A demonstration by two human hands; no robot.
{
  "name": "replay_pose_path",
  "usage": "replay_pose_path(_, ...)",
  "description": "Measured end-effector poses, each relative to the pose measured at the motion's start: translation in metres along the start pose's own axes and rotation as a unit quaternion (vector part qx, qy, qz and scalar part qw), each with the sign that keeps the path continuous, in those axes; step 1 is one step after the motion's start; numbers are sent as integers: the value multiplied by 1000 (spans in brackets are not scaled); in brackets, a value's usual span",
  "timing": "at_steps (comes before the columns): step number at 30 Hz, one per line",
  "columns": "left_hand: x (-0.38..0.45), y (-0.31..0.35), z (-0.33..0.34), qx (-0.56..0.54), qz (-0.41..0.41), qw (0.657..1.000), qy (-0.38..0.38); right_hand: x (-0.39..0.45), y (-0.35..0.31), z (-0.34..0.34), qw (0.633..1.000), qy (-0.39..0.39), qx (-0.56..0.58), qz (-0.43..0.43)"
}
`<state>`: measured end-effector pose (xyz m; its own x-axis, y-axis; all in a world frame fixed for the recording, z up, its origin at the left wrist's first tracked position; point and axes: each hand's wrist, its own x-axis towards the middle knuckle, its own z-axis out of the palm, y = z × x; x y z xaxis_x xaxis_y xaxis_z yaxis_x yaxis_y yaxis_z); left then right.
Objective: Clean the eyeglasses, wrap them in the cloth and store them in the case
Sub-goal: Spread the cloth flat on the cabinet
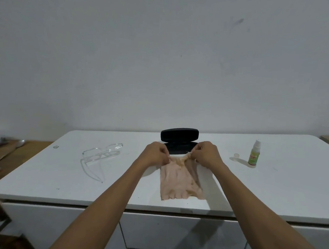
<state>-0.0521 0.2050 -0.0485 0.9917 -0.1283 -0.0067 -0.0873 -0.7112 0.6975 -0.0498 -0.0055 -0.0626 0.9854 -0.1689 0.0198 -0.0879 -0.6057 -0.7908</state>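
White cabinet top (271, 188), plain wall (164, 57), both hands' fingers (165, 156) pinching pink cloth (179, 183), prob. lifted.

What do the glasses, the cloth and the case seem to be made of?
Glasses: likely clear glossy plastic, see-through frame. Cloth: soft thin pink fabric, wrinkled and bunched. Case: hard shell, matte black; plastic or leatherette, unclear.

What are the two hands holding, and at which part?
Both the left hand and the right hand pinch the pink cloth at its far edge, one hand near each corner. The rest of the cloth lies on the white table.
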Motion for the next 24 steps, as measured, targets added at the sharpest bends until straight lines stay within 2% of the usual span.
replay_pose_path(6,-3,-3,6,-52,-35,996,65,-3,3,2,1000,13,21,-13)
replay_pose_path(12,1,-5,13,-170,-77,974,132,-3,10,4,996,64,51,-23)
replay_pose_path(14,1,-7,11,-139,-49,975,167,-5,9,1,996,68,36,-51)
replay_pose_path(16,-3,-6,10,-79,-5,982,174,-8,6,-3,996,36,12,-85)
replay_pose_path(18,-6,-7,10,-23,39,989,142,-12,2,-6,992,-24,-29,-117)
replay_pose_path(21,-10,-11,11,77,43,994,70,-18,-2,-7,977,-116,-122,-131)
replay_pose_path(24,-15,-17,12,114,48,990,69,-22,-6,-8,967,-140,-178,-117)
